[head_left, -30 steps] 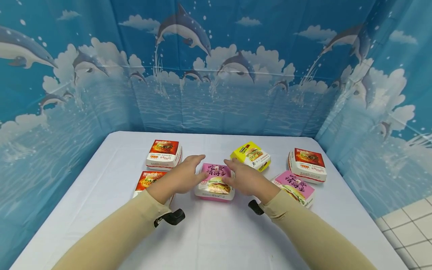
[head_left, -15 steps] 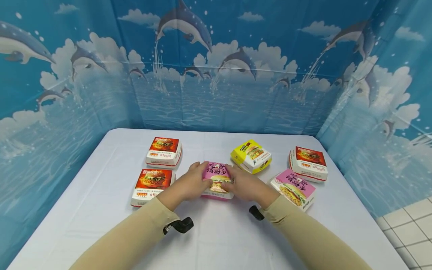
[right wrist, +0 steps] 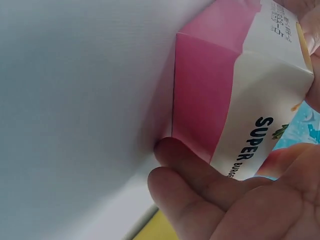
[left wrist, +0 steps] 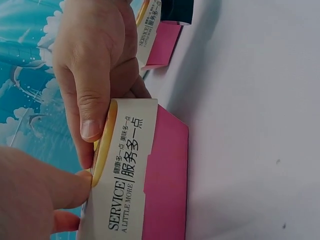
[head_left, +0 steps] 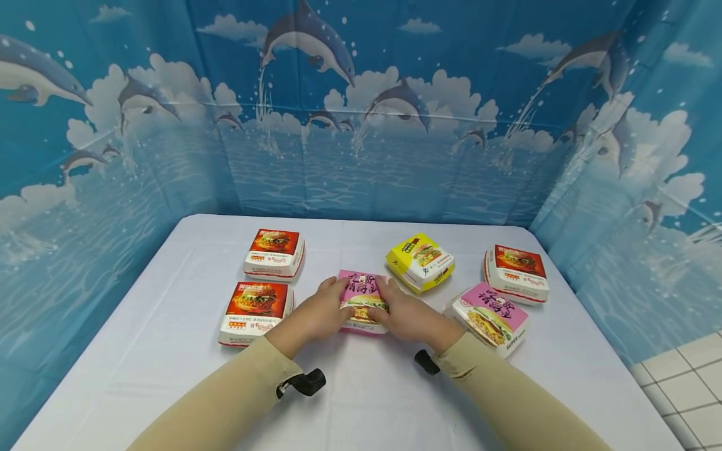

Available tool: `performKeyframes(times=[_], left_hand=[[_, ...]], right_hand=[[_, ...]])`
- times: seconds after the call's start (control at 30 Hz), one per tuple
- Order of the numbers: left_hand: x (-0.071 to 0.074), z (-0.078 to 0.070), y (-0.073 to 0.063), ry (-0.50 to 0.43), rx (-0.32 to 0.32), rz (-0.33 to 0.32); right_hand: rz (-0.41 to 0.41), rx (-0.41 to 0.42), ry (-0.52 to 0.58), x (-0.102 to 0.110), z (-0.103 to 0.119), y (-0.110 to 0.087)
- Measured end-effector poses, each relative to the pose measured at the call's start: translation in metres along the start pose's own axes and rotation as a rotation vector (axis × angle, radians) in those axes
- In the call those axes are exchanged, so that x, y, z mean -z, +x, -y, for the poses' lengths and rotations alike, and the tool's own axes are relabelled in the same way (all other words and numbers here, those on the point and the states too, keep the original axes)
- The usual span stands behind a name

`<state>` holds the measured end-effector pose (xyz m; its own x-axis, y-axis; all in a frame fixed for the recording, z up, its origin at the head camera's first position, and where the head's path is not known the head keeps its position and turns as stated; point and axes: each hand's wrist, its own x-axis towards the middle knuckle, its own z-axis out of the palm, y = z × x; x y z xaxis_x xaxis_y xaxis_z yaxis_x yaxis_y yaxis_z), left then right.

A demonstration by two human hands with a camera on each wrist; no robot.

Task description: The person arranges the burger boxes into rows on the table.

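A pink-and-white burger box (head_left: 363, 288) sits on the white cloth in the middle, between both hands. My left hand (head_left: 321, 313) holds its left side, thumb on the lid. On the opposite side my right hand (head_left: 410, 316) holds it with the thumb on top and the fingers down the side wall. In the right wrist view two fingertips (right wrist: 172, 150) reach the box's bottom edge, close to the cloth. The left wrist view has both thumbs on the lid's edge above the pink lower wall (left wrist: 167, 180). The box looks closed and level.
Two red-and-white burger boxes (head_left: 273, 254) (head_left: 256, 313) stand at the left. A yellow box (head_left: 420, 262) is behind the right hand. Farther right lie a second pink box (head_left: 489, 316), beside the right wrist, and another red-and-white box (head_left: 516, 274). A dolphin-print curtain (head_left: 361, 169) backs the table.
Both hands have come down and closed in on the middle pink box from its two sides. Over the last half second they have barely shifted.
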<state>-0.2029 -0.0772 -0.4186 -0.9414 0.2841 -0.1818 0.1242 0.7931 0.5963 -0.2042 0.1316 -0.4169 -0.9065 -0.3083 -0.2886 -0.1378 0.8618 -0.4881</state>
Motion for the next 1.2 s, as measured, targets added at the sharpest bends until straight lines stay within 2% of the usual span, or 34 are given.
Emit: performKeyframes(times=[0.2, 0.87, 1.2], left_hand=[[-0.0018, 0.0022, -0.0010, 0.027, -0.009, -0.011], [-0.0075, 0.0021, -0.0018, 0.017, -0.021, -0.018], [-0.0080, 0.0032, -0.0008, -0.002, 0.015, -0.030]], right_hand=[[-0.005, 0.002, 0.002, -0.0031, -0.0009, 0.0000], [-0.010, -0.031, 0.006, -0.0041, -0.0023, -0.0034], [-0.019, 0.008, 0.047, -0.0025, -0.0006, 0.0024]])
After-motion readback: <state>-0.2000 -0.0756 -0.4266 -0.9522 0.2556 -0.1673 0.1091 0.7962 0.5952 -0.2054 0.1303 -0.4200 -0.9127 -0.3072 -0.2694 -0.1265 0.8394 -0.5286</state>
